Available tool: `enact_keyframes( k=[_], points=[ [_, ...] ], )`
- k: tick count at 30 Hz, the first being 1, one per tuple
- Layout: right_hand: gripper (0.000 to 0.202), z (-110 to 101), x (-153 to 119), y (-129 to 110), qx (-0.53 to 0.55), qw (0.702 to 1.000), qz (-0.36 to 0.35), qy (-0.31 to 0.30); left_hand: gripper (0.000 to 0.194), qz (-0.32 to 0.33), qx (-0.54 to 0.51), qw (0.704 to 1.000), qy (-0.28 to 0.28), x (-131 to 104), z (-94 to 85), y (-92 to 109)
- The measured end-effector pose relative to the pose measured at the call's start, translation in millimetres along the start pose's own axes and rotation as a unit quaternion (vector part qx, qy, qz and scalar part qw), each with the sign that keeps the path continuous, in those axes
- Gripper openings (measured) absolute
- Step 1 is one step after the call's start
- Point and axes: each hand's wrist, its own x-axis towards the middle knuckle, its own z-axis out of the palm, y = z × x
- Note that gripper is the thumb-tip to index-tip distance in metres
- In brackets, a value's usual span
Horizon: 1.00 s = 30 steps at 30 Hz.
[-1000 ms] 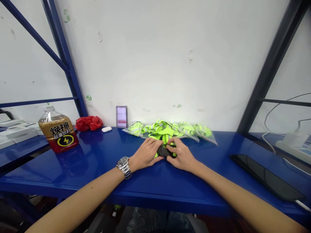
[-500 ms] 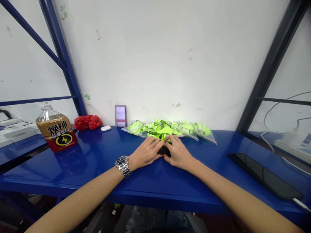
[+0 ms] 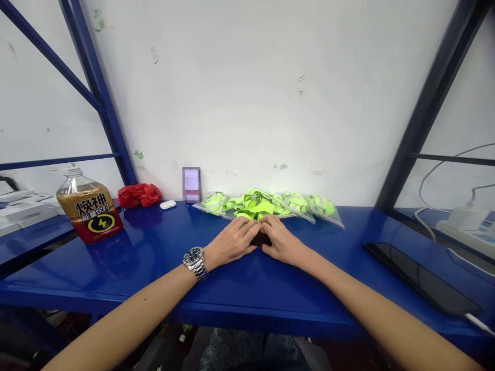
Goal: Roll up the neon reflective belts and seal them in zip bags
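Both hands meet at the middle of the blue table (image 3: 278, 293). My left hand (image 3: 235, 240), with a metal watch (image 3: 196, 262) on its wrist, has its fingers curled around a small black piece (image 3: 261, 239). From the other side my right hand (image 3: 281, 240) closes on the same black piece, its fingertips near those of the left. Most of that piece is covered by the fingers, so its kind is unclear. Directly beyond the fingers lie neon yellow-green reflective straps (image 3: 260, 206), loosely heaped and seemingly running down to the hands.
Clear bags of similar straps (image 3: 322, 206) lie along the wall. At left stand a drink bottle (image 3: 91, 206), a red plastic bag (image 3: 139, 195), a white earphone case (image 3: 167, 204) and an upright phone (image 3: 191, 184). A dark phone (image 3: 421, 278) with a cable lies at right.
My right hand has shifted slightly, its fingers closer to the left fingertips and more of its back turned up. The left hand and the straps look almost the same.
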Motion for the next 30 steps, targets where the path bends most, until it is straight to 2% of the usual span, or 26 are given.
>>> enact_keyframes(
  k=[5,9,12,15,18,20,25,30],
  points=[
    [0.034,-5.0,-1.2,4.7,0.015,0.999,-0.039,0.008,0.050,-0.004,-0.012,1.000,-0.009,-2.2,1.5,-0.8],
    [0.038,-11.9,-7.4,8.8,-0.022,0.998,-0.053,0.022,0.049,-0.024,-0.018,1.000,0.002,-5.4,2.7,-3.3],
    [0.049,-16.8,-9.7,9.7,-0.045,0.997,-0.052,0.024,0.050,-0.036,-0.018,0.999,0.014,-6.8,3.4,-4.3],
    [0.058,-19.9,-6.8,9.7,-0.078,0.996,-0.050,0.007,0.051,-0.042,-0.023,0.999,0.019,-7.0,4.0,-4.4],
    [0.054,-25.0,-4.2,16.1,-0.136,0.989,-0.052,-0.031,0.053,-0.055,-0.035,0.998,0.015,-10.0,4.8,-7.3],
    [0.052,-31.2,-6.3,26.0,-0.153,0.987,-0.038,-0.035,0.055,-0.081,-0.044,0.996,0.012,-14.7,5.4,-11.6],
    [0.056,-43.8,-18.3,48.5,-0.096,0.995,0.038,0.003,0.059,-0.159,-0.050,0.986,0.019,-24.0,7.2,-20.1],
    [0.059,-33.0,-15.7,38.9,-0.068,0.998,-0.011,0.005,0.060,-0.143,-0.062,0.987,0.038,-17.5,5.5,-12.4]
  ],
)
